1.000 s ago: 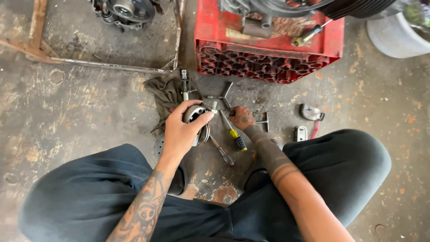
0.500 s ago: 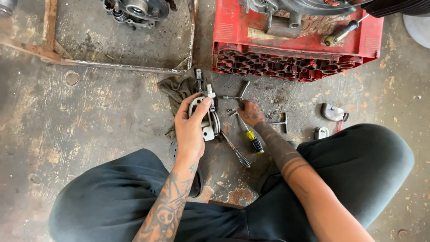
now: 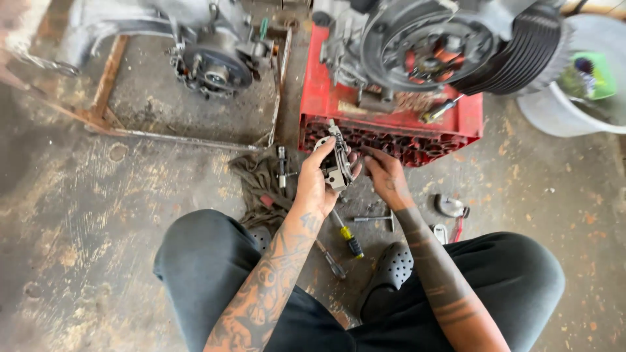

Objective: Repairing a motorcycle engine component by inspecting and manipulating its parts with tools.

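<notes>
The left hand (image 3: pixel 317 186) grips a small grey metal part (image 3: pixel 337 166), lifted off the floor just before the red crate (image 3: pixel 391 124). The part looks oily, with a spring and bracket sticking up on top. The right hand (image 3: pixel 385 176) pinches at its side with its fingertips. A screwdriver (image 3: pixel 345 234) lies on the floor below.

In front of the red crate (image 3: pixel 391 120), the left hand (image 3: pixel 317 182) is gripping a small metal part (image 3: pixel 337 166); the right hand (image 3: pixel 385 176) is touching it beside the crate.
</notes>
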